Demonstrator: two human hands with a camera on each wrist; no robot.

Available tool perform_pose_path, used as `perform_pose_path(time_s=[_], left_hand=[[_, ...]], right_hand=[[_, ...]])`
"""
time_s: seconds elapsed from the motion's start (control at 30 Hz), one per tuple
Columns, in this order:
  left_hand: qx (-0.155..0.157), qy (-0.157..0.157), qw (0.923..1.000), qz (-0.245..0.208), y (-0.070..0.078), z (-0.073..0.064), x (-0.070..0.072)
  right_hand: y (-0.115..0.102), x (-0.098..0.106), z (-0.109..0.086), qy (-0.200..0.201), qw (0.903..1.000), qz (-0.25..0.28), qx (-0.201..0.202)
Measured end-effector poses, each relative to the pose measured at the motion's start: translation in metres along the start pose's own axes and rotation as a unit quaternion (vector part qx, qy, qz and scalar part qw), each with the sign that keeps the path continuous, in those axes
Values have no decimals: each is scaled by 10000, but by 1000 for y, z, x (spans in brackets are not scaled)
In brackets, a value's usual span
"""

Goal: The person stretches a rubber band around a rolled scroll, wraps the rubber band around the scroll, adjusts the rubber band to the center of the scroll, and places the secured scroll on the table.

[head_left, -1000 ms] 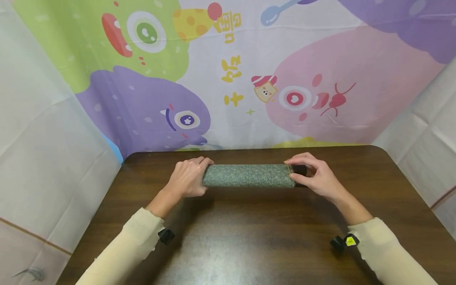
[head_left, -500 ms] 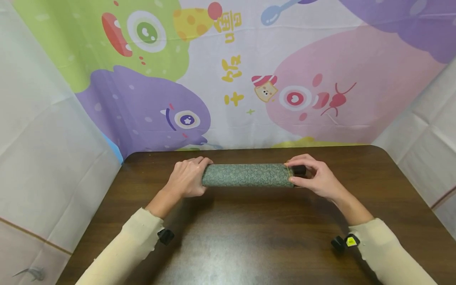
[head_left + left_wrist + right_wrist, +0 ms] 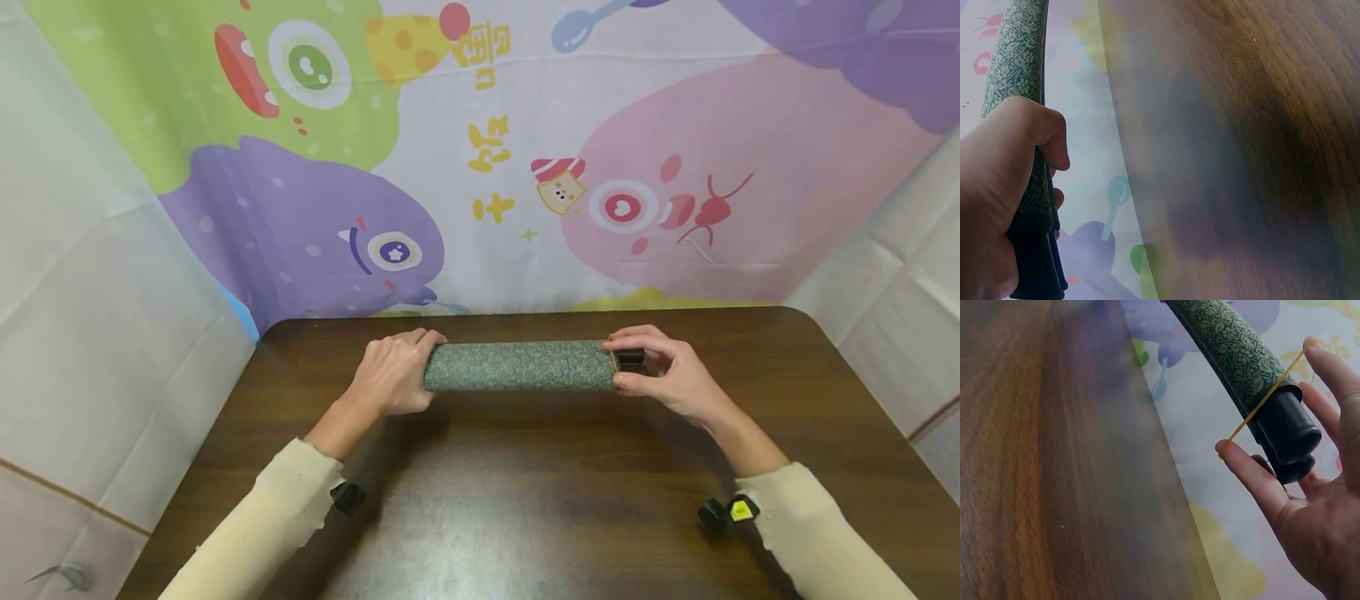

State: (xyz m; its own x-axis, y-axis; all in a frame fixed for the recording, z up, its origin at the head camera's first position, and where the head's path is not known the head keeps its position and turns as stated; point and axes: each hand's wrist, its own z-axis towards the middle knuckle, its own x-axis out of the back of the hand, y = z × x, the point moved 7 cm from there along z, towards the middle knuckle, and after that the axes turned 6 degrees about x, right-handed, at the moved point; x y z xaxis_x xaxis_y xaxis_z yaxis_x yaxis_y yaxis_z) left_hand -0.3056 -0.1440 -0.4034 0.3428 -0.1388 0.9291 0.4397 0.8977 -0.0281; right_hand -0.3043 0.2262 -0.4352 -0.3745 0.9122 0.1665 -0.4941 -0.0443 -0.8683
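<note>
A rolled hanging scroll (image 3: pixel 521 367) in green patterned cloth lies lengthwise between my hands, above the table. My left hand (image 3: pixel 393 375) grips it at its left end, where two black roller ends (image 3: pixel 1036 265) stick out below the palm in the left wrist view. At the other end, my right hand (image 3: pixel 675 375) holds a yellow rubber band (image 3: pixel 1266 398) stretched between spread thumb and fingertips. That band crosses the scroll's edge, just by the black roller knobs (image 3: pixel 1291 428). The right hand's lower fingers are partly hidden behind the knobs.
The brown wooden table (image 3: pixel 510 500) spreads beneath both hands. Behind it hangs a cartoon-printed cloth (image 3: pixel 502 267), with pale panels on both sides. A small black device is strapped at each sleeve cuff.
My right thumb has moved slightly down and right, spreading the rubber band wider near the scroll's end. The scroll has risen a little at its right end. My left hand keeps its grip.
</note>
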Motion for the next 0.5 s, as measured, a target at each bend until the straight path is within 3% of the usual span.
perform_pose_path(time_s=[0.2, 0.5], left_hand=[[18, -10, 10000, -21, 0, 0, -1], [11, -39, 10000, -39, 2, 2, -2]], right_hand=[[1, -3, -1, 5, 9999, 86, -134], [-3, -4, 2, 127, 9975, -688, -79]])
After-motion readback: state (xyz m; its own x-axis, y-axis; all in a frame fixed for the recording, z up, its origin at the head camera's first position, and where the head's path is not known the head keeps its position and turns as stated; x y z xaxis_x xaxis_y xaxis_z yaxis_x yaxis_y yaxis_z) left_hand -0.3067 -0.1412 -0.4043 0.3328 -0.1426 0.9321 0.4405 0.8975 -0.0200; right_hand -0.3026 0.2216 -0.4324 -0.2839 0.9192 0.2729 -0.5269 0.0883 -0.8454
